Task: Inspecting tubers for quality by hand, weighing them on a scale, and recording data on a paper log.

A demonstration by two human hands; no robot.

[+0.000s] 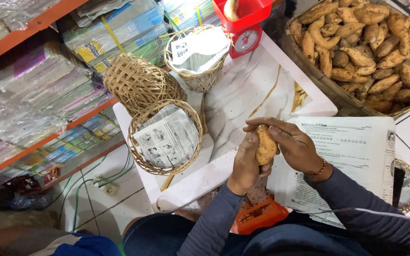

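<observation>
Centrally, bare table [243,90] lies beyond; left hand [245,163] and right hand [293,144] both clasp the sweet potato [265,144] over its near edge.

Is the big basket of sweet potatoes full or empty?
Full. The big basket at the top right is heaped with brown sweet potatoes, piled up to its rim, so none of the bottom shows.

Single head cam, looks steeply down from above white table [243,95], close range. Hands at frame centre just below table; shelves left of it, big basket [309,66] upper right.
</observation>
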